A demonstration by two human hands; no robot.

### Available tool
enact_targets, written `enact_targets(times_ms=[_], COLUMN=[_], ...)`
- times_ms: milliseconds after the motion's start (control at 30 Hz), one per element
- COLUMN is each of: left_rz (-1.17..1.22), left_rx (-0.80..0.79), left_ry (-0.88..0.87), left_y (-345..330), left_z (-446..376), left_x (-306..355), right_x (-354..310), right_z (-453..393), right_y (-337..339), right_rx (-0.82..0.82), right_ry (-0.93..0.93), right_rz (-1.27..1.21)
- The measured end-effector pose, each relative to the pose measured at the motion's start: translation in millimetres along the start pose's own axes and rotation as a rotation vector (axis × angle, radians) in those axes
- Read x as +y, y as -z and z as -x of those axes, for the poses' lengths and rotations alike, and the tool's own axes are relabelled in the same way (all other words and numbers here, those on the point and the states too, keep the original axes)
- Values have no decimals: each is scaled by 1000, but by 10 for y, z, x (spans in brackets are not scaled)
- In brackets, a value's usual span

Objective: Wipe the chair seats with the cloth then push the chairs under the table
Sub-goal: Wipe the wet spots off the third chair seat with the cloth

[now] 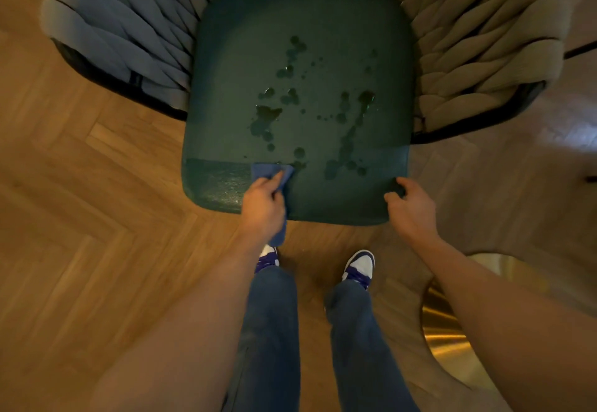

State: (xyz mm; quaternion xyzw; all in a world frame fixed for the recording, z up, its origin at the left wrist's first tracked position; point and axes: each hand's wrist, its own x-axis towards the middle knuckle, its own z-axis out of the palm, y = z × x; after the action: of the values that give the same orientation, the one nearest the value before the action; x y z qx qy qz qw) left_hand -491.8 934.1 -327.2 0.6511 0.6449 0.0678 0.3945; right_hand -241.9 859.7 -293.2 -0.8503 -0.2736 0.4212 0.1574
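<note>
- Wiping under way at the front left of the chair seat; left hand curled round and pinching a blue cloth, upper fold pressed flat on the green vinyl, loose tail hanging past the front edge toward the floor.
- Bracing at the front right corner: right hand with fingers curled over the seat rim, thumb on top, gripping the edge.
- Showing a duller, streaked band left of the cloth, probably already-wiped surface; dark droplets and puddles scattered across the middle and right, untouched.
- Judged as early in the step: most of the spill still ahead of the cloth.
- Advised next: sweeping rightward along the front edge, then working in overlapping passes toward the woven backrest, so liquid gets pushed inward rather than off the front onto the shoes.
- Advised grip: spreading the cloth wider under flat fingers for more contact; gathering the dangling tail to avoid dripping.
- Advised pressure: firm over the larger puddles, with refolding to a dry face once soaked.
- Keeping the right hand clamped, since wiping force may shift the chair on the smooth parquet.
- Noting a brass-coloured base at lower right, possibly the table's foot; tabletop itself out of view, pushing-in not yet begun.
</note>
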Motion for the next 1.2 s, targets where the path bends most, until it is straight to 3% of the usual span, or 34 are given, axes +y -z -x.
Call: enact_targets(times_ms=[367, 467, 567, 867, 1200], left_rz=[114, 24, -86, -211, -388], left_rx=[-225, -306, -290, -143, 0], left_ry=[-104, -152, -176, -115, -67], left_y=[-1242, -1446, -1555, -1339, -448], left_z=[256, 285, 286, 267, -81], left_x=[1243, 1443, 1478, 1439, 716], right_x=[158, 231, 266, 90, -109], right_z=[-143, -206, -230, -308, -336], right_y=[176, 224, 269, 275, 118], right_rx=[-67, -63, -63, -76, -80], right_ry=[-15, -5, 22, 105, 91], right_rz=[36, 16, 4, 86, 161])
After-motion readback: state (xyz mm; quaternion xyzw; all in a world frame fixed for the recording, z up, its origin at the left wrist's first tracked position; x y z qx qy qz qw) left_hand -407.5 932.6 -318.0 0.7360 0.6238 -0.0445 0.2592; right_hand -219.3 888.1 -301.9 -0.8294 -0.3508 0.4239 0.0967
